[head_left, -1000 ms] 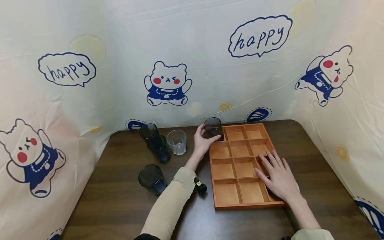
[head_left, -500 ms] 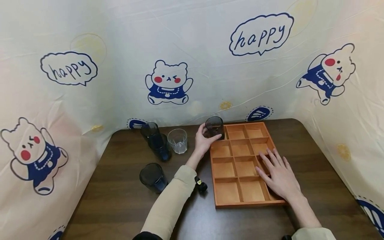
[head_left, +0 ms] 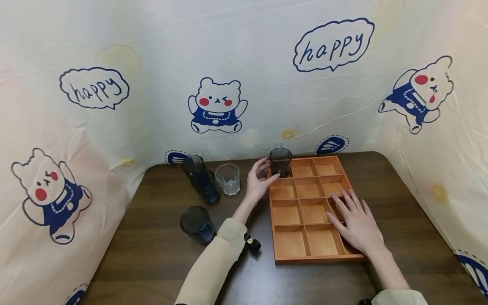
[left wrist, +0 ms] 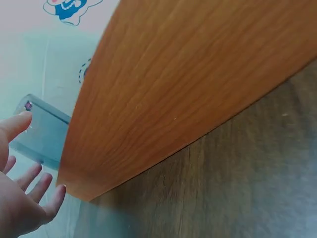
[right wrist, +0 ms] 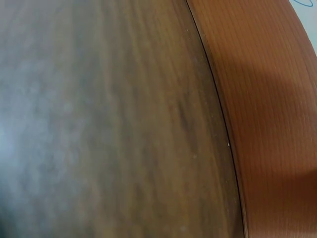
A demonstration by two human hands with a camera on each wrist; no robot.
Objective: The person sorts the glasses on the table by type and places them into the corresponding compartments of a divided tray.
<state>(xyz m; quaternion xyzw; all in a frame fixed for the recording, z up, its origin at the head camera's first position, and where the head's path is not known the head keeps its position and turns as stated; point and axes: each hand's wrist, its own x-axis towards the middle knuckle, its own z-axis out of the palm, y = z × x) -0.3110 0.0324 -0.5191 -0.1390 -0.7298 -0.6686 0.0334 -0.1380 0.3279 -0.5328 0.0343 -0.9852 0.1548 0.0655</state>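
Note:
A dark tinted glass (head_left: 280, 163) stands upright in the far left compartment of a wooden divided box (head_left: 301, 261). My left hand (head_left: 258, 181) is just left of that glass, thumb and fingers spread loosely around its side. In the left wrist view the fingers (left wrist: 41, 187) look apart from the glass (left wrist: 42, 131), though the thumb tip overlaps it in sight. My right hand (head_left: 357, 224) lies flat with fingers spread over the right side of the box. The right wrist view shows only the tabletop and the box's side wall (right wrist: 267, 124), no hand.
Left of the box, a clear glass (head_left: 228, 180) stands beside two dark blue glasses, one upright (head_left: 207, 190) and one behind it (head_left: 193, 167). Nearer stands another dark blue glass (head_left: 198, 225), by the left sleeve. A printed curtain (head_left: 267, 84) hangs behind the brown table (head_left: 137, 262).
The dark glass has shifted slightly right within its compartment area. My left hand has loosened from it, its fingers now spread away. The right hand stays on the box.

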